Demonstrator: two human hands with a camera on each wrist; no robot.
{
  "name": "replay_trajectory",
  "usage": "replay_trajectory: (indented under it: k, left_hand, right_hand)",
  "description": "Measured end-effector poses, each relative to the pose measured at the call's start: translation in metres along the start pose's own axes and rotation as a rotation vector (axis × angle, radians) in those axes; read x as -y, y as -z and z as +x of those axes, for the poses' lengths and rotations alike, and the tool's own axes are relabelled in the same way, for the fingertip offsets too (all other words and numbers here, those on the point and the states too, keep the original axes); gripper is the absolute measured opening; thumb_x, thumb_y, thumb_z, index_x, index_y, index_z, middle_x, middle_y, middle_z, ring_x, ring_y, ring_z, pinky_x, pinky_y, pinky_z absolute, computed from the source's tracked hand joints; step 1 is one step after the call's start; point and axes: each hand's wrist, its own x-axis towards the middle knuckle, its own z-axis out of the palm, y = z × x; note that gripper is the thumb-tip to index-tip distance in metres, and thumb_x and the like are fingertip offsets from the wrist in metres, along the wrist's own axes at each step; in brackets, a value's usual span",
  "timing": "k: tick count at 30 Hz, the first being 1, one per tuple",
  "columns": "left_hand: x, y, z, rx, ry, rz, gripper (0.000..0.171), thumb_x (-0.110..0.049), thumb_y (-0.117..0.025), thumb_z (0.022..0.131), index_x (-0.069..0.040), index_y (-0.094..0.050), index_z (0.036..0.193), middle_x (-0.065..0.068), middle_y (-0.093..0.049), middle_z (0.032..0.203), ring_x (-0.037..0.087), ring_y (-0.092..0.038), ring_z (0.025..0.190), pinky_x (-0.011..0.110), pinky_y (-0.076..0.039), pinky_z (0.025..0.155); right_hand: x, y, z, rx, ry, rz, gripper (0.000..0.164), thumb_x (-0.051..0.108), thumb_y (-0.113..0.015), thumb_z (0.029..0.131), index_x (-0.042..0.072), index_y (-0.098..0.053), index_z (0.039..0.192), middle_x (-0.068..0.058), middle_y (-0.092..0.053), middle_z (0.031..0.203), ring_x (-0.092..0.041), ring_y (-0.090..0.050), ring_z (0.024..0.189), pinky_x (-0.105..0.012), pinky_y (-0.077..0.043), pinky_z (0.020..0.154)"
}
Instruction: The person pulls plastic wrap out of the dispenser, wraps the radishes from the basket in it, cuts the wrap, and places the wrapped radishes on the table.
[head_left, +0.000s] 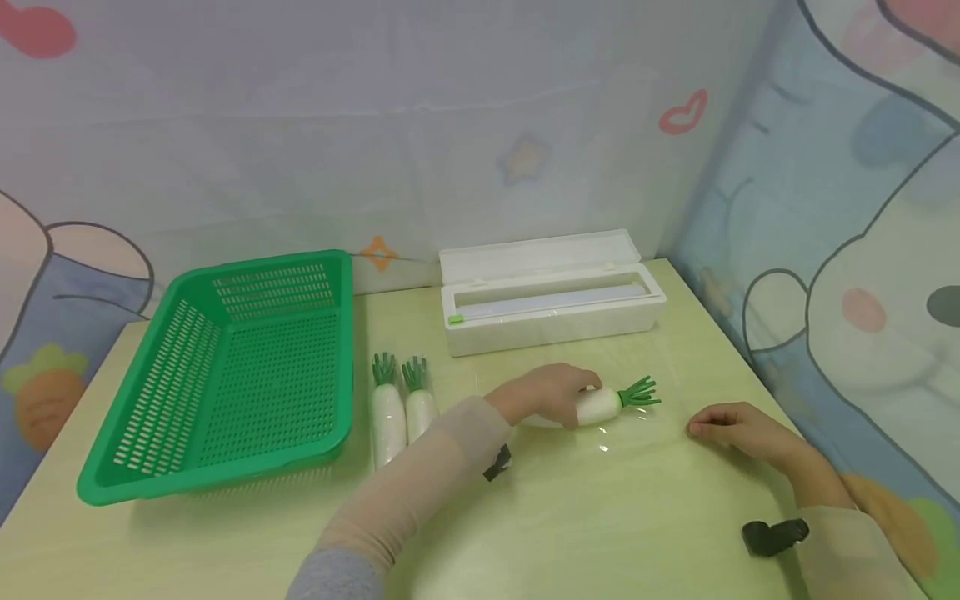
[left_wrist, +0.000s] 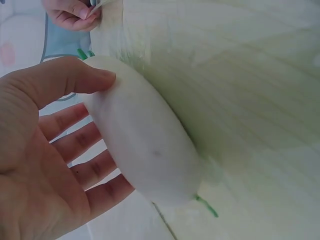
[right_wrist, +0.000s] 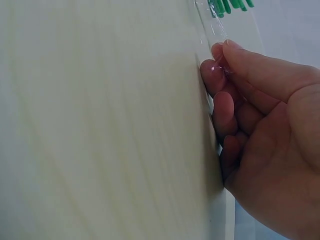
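A white radish [head_left: 597, 406] with a green leafy top lies on clear plastic wrap [head_left: 645, 429] on the table. My left hand [head_left: 553, 393] grips the radish from above, thumb along one side and fingers along the other in the left wrist view. Off to the right, my right hand [head_left: 742, 432] pinches the edge of the wrap between thumb and index finger, which the right wrist view shows close up. Part of the radish's body is hidden under my left hand in the head view.
Two more radishes, one [head_left: 387, 421] beside another [head_left: 420, 408], lie wrapped in clear film left of my forearm. A green basket [head_left: 341, 400] stands at the left. Behind my hands is a white wrap dispenser [head_left: 555, 327] with its lid raised and a roll inside. Printed cloth walls border the table.
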Motion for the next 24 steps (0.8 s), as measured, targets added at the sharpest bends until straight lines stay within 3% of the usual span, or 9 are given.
replay_trajectory:
  k: [11,24]
  left_hand:
    - [0.01,-0.012,-0.005,0.03,-0.011,-0.1,0.072,-0.011,-0.07,0.082,-0.02,-0.041,0.147,0.001,-0.05,0.142,0.016,-0.049,0.124,0.027,-0.038,0.102]
    - [0.015,-0.02,-0.012,-0.028,-0.05,-0.139,0.07,-0.022,-0.074,0.082,-0.012,-0.043,0.145,0.007,-0.052,0.14,0.019,-0.05,0.124,0.026,-0.039,0.102]
  right_hand:
    - [-0.002,-0.001,0.001,0.015,0.016,0.005,0.03,0.023,-0.059,0.096,-0.002,-0.067,0.111,-0.005,-0.066,0.105,-0.001,-0.051,0.086,-0.021,-0.042,0.075]
    - [-0.007,0.002,-0.005,-0.015,0.044,0.056,0.029,0.024,-0.057,0.098,0.0,-0.065,0.112,0.003,-0.065,0.106,0.0,-0.053,0.096,-0.018,-0.04,0.083]
